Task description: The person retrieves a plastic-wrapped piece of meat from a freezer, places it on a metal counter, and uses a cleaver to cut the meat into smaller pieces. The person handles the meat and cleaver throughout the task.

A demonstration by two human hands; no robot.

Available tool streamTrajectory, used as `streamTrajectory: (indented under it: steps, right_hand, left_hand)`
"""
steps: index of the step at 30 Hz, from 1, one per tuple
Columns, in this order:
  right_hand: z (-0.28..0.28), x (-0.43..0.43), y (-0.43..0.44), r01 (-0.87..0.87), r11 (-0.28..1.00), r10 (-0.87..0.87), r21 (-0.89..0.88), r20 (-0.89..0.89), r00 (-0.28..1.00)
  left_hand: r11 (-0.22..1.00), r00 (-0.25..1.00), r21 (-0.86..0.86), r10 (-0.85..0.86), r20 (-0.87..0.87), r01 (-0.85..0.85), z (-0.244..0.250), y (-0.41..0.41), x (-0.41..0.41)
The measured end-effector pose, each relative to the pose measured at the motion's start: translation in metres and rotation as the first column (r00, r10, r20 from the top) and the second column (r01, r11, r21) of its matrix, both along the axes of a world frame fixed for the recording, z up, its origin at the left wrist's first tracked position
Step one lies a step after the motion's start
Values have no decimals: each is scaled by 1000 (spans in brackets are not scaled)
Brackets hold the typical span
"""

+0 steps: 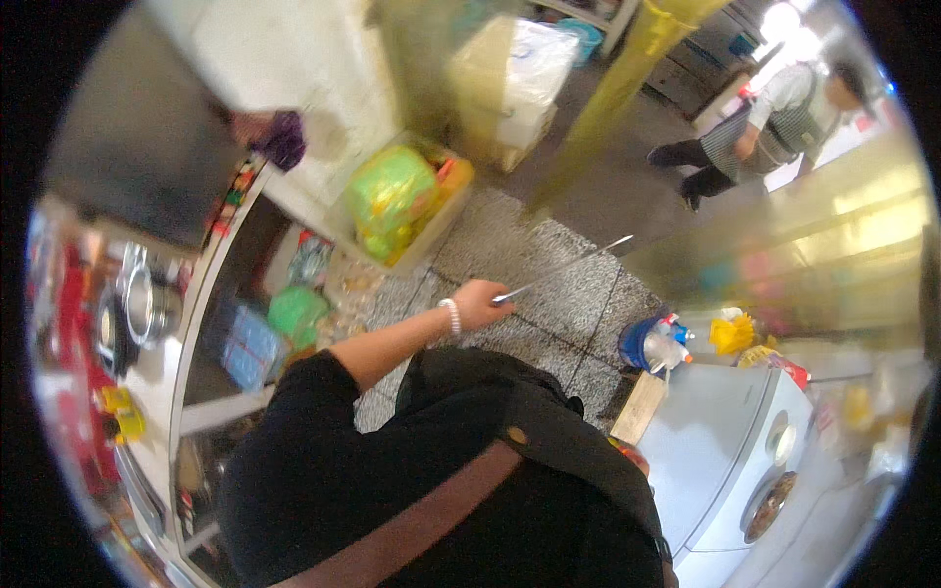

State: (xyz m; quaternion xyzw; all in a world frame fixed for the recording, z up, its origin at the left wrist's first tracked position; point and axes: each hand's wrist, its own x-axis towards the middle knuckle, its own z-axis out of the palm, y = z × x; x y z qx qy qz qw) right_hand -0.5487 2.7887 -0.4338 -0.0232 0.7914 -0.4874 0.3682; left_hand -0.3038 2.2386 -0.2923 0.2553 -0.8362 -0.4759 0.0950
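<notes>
My left hand (481,303), with a light beaded bracelet on its wrist, is closed around one end of a long, thin metal tool (566,269). The tool points away over the speckled floor tiles (581,309); blur hides whether it is a rod or a narrow blade. Only a small part of my right hand (639,461) shows, beside the white fridge or freezer (698,426), past the edge of my dark apron. A small red and yellow thing (621,445) lies against it, and the fingers are hidden.
Left are a shelf unit (184,345) and a bin (441,228) with a green-yellow bag. Yellowish plastic strips (617,81) hang ahead; beyond them stands a person in a striped apron (798,125). A blue bucket (634,344) with bottles stands right, by a wooden board (639,408).
</notes>
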Motion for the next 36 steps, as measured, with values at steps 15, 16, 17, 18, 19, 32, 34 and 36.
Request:
streamTrajectory:
  steps: [15,16,17,18,19,32,34,36]
  right_hand:
    - [2,-456,-364,-295,955,287,-33,-149,946]
    - [15,-474,-404,-401,916,397,8,-164,903]
    - [29,-493,-436,-497,866,498,52,-177,849]
    - [15,-514,-454,-601,786,617,143,-235,751]
    - [-9,-537,-468,-683,690,722,238,-286,630]
    - [-81,-806,-570,22,827,41,562,-101,994]
    - [-78,-848,-623,13,845,40,535,-87,995]
    - [-72,-892,-678,-1,854,53,520,-87,995]
  left_hand:
    - [597,822,719,566,-64,-355,-36,-202,-662]
    - [534,775,717,632,13,-448,-50,-227,-685]
    - [465,721,709,687,89,-530,-64,-253,-706]
    - [374,661,715,733,163,-591,-74,-278,-728]
    - [284,596,713,770,228,-640,-86,-307,-748]
    - [187,565,632,677,472,-752,-177,-711,-917]
    - [208,594,681,698,400,-702,-162,-762,-953]
    - [164,579,799,772,261,-579,-137,-807,-990]
